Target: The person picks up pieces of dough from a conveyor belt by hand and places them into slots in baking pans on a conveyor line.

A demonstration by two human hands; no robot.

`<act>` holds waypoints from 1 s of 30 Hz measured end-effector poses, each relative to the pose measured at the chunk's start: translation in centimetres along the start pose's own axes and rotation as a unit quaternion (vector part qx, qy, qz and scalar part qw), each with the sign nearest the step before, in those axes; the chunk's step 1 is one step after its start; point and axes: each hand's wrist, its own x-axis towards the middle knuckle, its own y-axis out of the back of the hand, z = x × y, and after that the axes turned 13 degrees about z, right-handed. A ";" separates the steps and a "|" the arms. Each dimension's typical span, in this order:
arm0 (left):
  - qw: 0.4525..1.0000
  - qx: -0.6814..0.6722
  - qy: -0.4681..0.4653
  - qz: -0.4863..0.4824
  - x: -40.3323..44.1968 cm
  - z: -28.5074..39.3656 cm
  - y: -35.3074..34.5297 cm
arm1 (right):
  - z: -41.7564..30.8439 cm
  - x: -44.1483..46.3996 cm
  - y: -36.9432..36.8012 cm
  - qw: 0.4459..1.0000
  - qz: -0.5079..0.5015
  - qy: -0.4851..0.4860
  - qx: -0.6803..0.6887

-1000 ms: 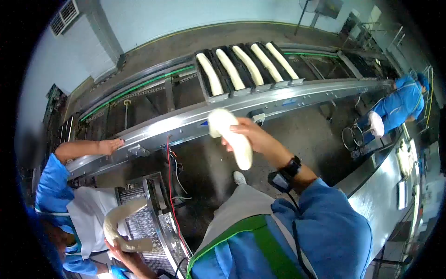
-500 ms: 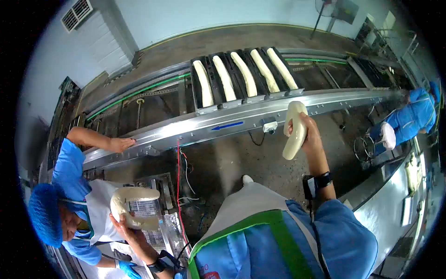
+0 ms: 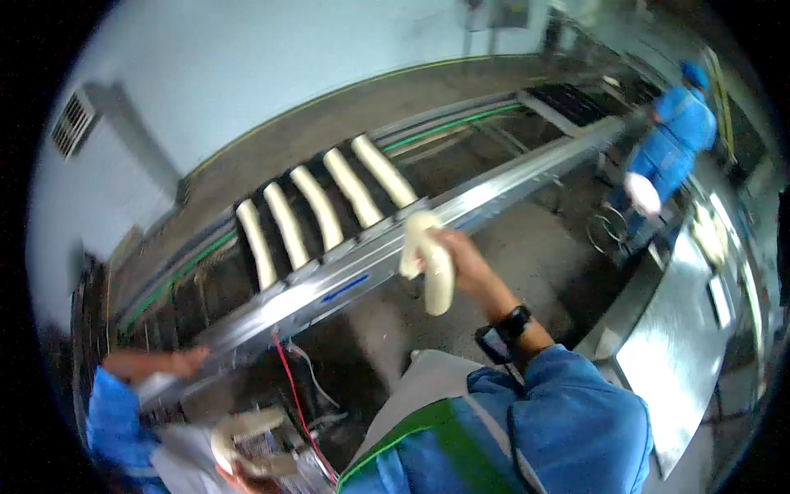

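Observation:
My right hand point(image 3: 461, 257) is closed around a pale dough roll point(image 3: 440, 284) bent double into a U, held up in front of the conveyor's metal rail point(image 3: 395, 276). At the lower left edge my left hand point(image 3: 237, 477), partly cut off and blurred, grips another bent dough roll point(image 3: 247, 426). Beyond the rail, several straight dough rolls point(image 3: 315, 206) lie side by side, each in a dark trough-shaped pan point(image 3: 276, 239) on the conveyor. Both held rolls are apart from the pans.
At left, a co-worker's forearm point(image 3: 156, 364) reaches to the rail. A second person in blue point(image 3: 675, 132) stands at far right. A metal table point(image 3: 671, 354) lies to my right. A red cord point(image 3: 292, 387) hangs below the rail, which bears a blue arrow point(image 3: 344, 288).
My view has swung right and tilted. The pans have shifted left along the rail, past the blue arrow. Both hands still hold their dough rolls.

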 end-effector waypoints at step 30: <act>0.949 0.159 -0.078 -0.259 -17.5 -3.7 -30.8 | -10.2 -4.6 20.6 0.969 0.231 0.073 0.054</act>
